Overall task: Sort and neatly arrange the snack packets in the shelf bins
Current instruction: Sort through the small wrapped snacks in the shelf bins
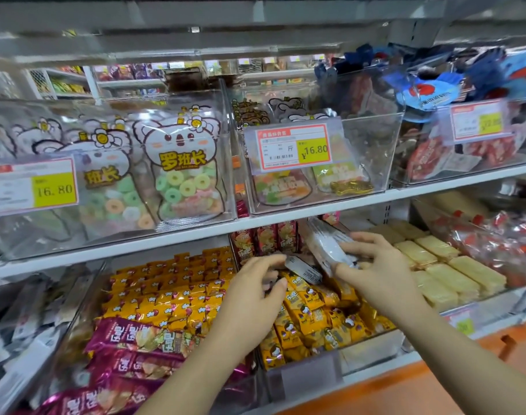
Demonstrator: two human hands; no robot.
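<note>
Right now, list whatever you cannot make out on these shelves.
Head view only:
- Blurred: print on the silver packet in the right hand; digits on the right price tag.
- Hidden by fingers: whether the left hand grips the small packet.
- Cut off by upper edge: the top shelf.

White metal shop shelving [196, 232] in two evenly lit tiers, an orange surface [375, 395] below, another white aisle shelf [130, 83] behind.

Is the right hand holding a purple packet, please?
No, the right hand grips a silvery packet, while the purple packets lie at lower left, away from it.
</note>
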